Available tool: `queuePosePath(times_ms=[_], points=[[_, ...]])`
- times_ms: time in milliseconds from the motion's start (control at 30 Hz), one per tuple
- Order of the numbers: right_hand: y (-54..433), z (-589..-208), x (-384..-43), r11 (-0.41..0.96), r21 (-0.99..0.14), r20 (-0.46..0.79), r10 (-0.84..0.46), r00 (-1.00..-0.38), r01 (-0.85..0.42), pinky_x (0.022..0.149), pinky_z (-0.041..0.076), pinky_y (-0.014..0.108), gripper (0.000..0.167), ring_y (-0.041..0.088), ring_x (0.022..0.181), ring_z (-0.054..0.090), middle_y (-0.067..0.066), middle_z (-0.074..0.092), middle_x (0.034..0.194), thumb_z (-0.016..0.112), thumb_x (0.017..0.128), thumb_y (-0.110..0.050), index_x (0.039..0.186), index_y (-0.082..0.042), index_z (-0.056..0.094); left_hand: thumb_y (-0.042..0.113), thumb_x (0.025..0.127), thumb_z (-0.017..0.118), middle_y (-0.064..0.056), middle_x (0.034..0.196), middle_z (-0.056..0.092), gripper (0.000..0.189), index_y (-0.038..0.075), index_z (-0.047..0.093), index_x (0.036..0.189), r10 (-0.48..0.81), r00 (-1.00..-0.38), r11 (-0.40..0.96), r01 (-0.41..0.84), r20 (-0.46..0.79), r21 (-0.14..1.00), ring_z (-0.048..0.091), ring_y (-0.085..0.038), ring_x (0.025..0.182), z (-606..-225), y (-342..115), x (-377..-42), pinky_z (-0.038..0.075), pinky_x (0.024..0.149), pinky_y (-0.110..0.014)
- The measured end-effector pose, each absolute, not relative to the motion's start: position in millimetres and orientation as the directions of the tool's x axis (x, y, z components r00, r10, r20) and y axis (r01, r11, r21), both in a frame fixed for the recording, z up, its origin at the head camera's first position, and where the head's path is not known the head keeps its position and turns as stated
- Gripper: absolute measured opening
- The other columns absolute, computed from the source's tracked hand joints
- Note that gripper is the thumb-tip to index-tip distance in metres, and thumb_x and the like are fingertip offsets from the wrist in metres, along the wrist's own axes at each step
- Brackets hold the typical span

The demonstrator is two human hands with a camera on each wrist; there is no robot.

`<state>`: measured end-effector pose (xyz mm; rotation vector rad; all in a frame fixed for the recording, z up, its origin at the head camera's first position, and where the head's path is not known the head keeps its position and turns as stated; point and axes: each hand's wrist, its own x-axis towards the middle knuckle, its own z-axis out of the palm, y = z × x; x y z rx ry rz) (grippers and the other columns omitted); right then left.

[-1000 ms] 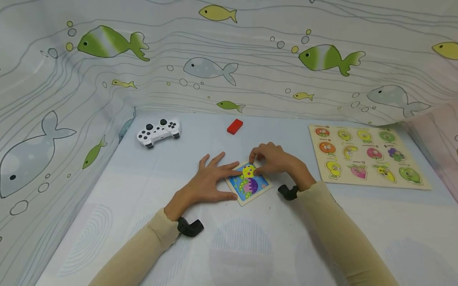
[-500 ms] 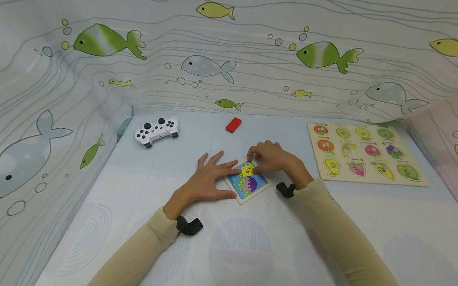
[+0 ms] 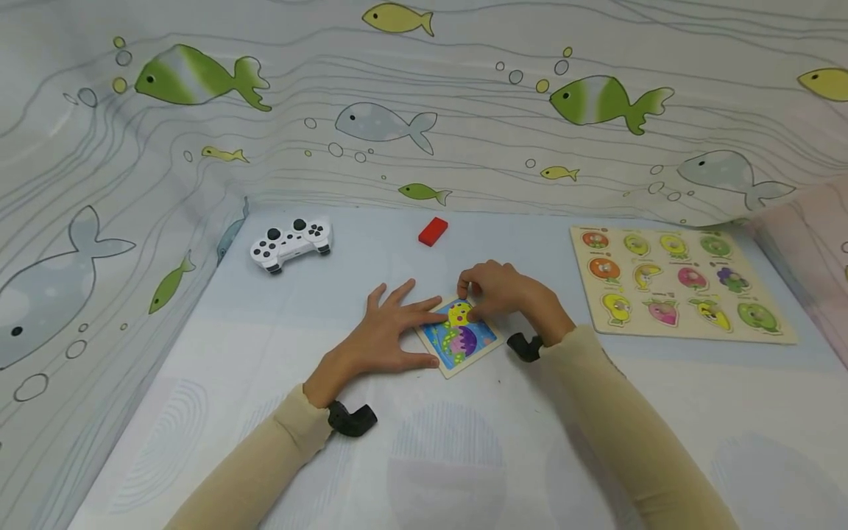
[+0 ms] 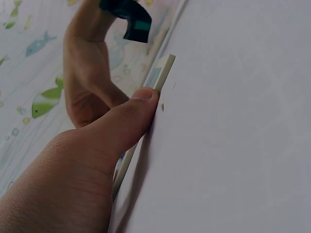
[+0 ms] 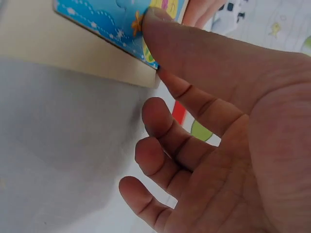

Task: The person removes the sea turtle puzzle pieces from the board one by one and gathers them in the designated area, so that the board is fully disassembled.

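A small wooden jigsaw puzzle [image 3: 463,341] with a yellow, purple and blue cartoon picture lies at an angle on the table. My left hand [image 3: 384,335] spreads its fingers along its left side. The left wrist view has my straight thumb [image 4: 119,121] pressed against the board's edge. At the far corner, my right hand [image 3: 505,288] pinches a blue puzzle piece [image 5: 99,18] between thumb and index finger, close over the pale wooden frame [image 5: 77,56]. The other right fingers [image 5: 150,155] curl loosely beside the board.
Behind the hands lies a red block [image 3: 433,232]. A white game controller [image 3: 291,244] sits at the back left, and a wooden fruit puzzle board [image 3: 682,283] at the right. A fish-patterned sheet [image 3: 477,110] rises behind the table.
The whole head view has shifted slightly. Both hands stay at the puzzle in nearly the same pose.
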<state>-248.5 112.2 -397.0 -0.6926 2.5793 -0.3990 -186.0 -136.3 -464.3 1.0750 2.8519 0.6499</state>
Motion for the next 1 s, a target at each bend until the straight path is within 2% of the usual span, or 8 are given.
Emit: queuePosePath(times_ms=[233,400,767,1000], points=[[117,-401,-251,0.817,-0.434,-0.339,-0.539,-0.771,-0.380,0.094,0.042,0.048,0.026,0.025,0.106,0.053,0.005,0.063,0.104,0.081,0.084,-0.021,0.106,-0.020,0.067,0.065,0.083,0.071,0.011,0.161,0.043,0.069,0.040,0.055,0.145,0.638,-0.759,0.670,0.630,0.128,0.393,0.015,-0.035,0.159,-462,-137,-186,0.002,0.119,-0.069],[120,-404,-252,0.801,-0.478,-0.345,-0.549,-0.761,-0.361,0.099,0.038,0.052,0.027,0.026,0.109,0.051,0.006,0.061,0.106,0.079,0.085,-0.019,0.107,-0.020,0.065,0.066,0.082,0.071,0.011,0.160,0.043,0.069,0.040,0.055,0.145,0.637,-0.760,0.670,0.629,0.129,0.395,0.016,-0.035,0.159,-463,-137,-186,0.002,0.119,-0.069],[122,-406,-249,0.751,-0.550,-0.301,-0.587,-0.752,-0.366,0.103,0.037,0.055,0.026,0.025,0.107,0.050,0.006,0.060,0.105,0.078,0.086,-0.012,0.106,-0.012,0.061,0.067,0.083,0.069,0.011,0.160,0.043,0.069,0.040,0.055,0.145,0.642,-0.754,0.662,0.636,0.137,0.397,0.016,-0.035,0.159,-463,-136,-186,0.002,0.119,-0.069],[124,-411,-246,0.718,-0.601,-0.249,-0.585,-0.772,-0.350,0.103,0.039,0.050,0.028,0.025,0.106,0.050,0.006,0.060,0.105,0.081,0.085,-0.011,0.106,-0.011,0.062,0.067,0.083,0.070,0.009,0.160,0.044,0.069,0.039,0.056,0.145,0.644,-0.752,0.663,0.642,0.144,0.386,0.018,-0.037,0.158,-462,-137,-185,0.004,0.118,-0.071]])
